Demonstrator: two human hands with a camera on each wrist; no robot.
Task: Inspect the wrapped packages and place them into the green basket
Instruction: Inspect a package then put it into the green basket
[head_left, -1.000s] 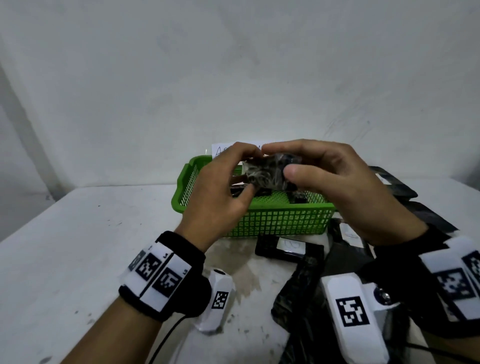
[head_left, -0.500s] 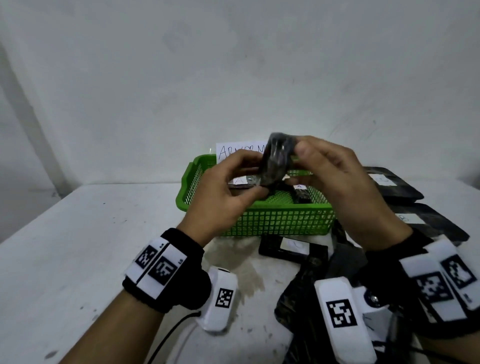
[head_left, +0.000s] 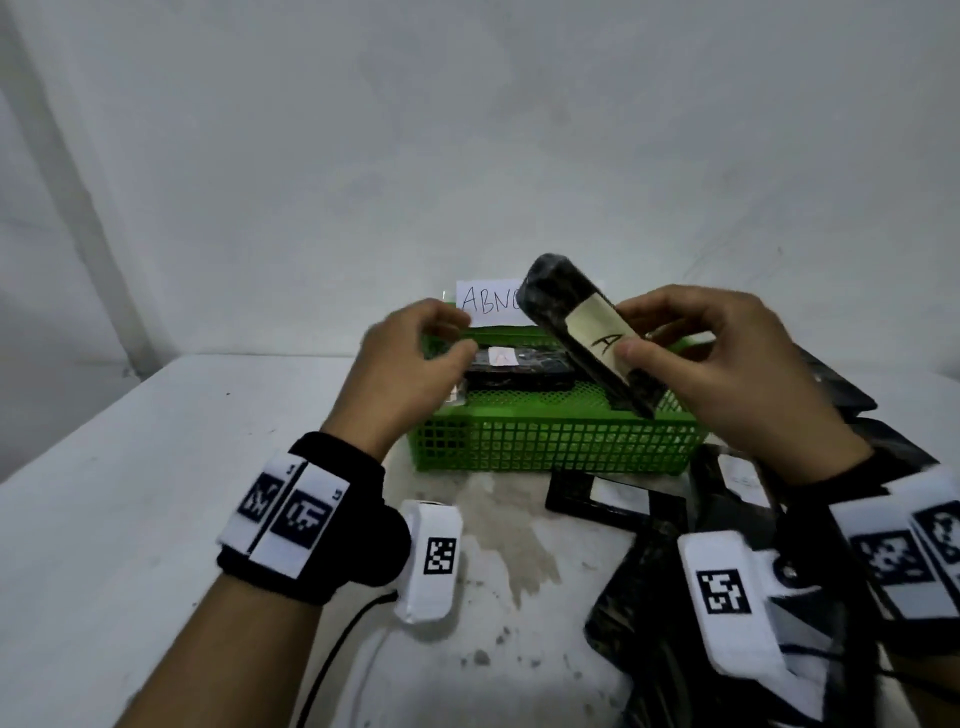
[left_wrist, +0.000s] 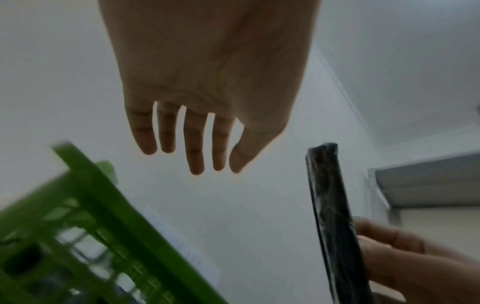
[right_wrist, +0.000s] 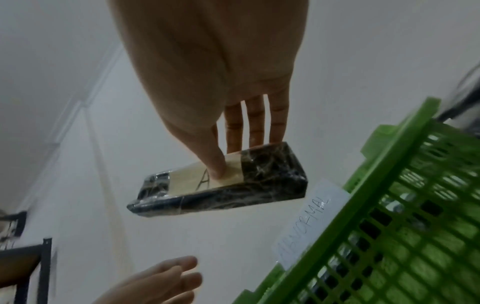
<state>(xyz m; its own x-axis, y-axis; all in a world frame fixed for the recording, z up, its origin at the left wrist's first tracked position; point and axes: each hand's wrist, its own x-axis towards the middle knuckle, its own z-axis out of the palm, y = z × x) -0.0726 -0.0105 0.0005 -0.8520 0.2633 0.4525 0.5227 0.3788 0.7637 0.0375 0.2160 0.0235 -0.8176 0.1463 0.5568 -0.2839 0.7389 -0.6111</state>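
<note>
My right hand grips a black wrapped package, thumb on its beige label marked "A". The package tilts, top end up and to the left, above the right half of the green basket. In the right wrist view the thumb of that hand presses the label of the package, with the fingers behind it. My left hand hovers over the basket's left end, fingers relaxed and holding nothing; the left wrist view shows the same hand apart from the package. Another wrapped package lies in the basket.
A paper sign with handwriting stands behind the basket against the wall. Several black packages lie on the white table right of and in front of the basket, one with a white label. Crumpled black wrap fills the near right.
Both hands held the package at first. The left hand has let go and drawn left. The right hand has turned the package so its label faces me.
</note>
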